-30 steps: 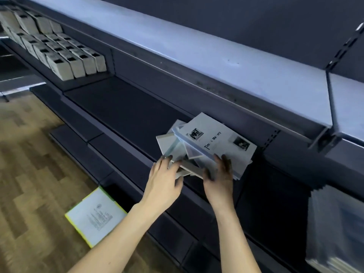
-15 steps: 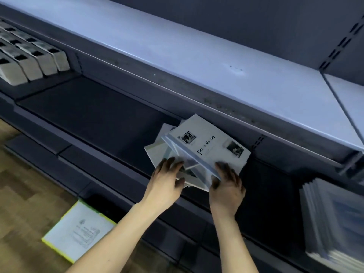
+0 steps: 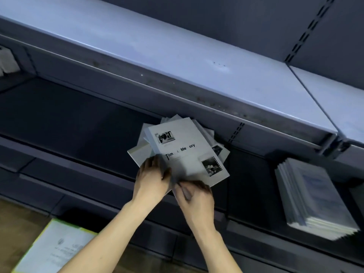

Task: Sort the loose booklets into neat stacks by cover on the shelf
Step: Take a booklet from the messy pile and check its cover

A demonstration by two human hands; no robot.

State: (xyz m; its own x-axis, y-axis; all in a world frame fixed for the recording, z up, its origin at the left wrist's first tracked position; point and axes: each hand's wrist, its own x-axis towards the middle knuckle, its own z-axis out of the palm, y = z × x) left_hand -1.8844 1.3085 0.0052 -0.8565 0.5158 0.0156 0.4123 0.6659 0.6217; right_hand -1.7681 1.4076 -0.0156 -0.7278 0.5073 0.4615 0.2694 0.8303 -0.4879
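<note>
A fanned bundle of white booklets [image 3: 185,152] is held over the dark middle shelf [image 3: 78,123]; the top cover reads "Time & Memory" with two small black-and-white photos. My left hand [image 3: 151,179] grips the bundle's lower left side, fingers curled over the cover's edge. My right hand [image 3: 195,196] grips the bundle's near bottom edge, blurred by motion. Lower booklets stick out at the left and the far right corner.
A neat stack of bluish-cover booklets [image 3: 313,196] lies on the shelf at the right. A yellow-edged paper pack [image 3: 57,247] lies on the wooden floor [image 3: 11,219] at lower left. The upper shelf [image 3: 177,56] overhangs the bundle. A white box [image 3: 7,62] shows at far left.
The bundle has turned so that the top cover stands more upright in view. My right hand slid left along the bottom edge toward my left hand. The camera swung right and down.
</note>
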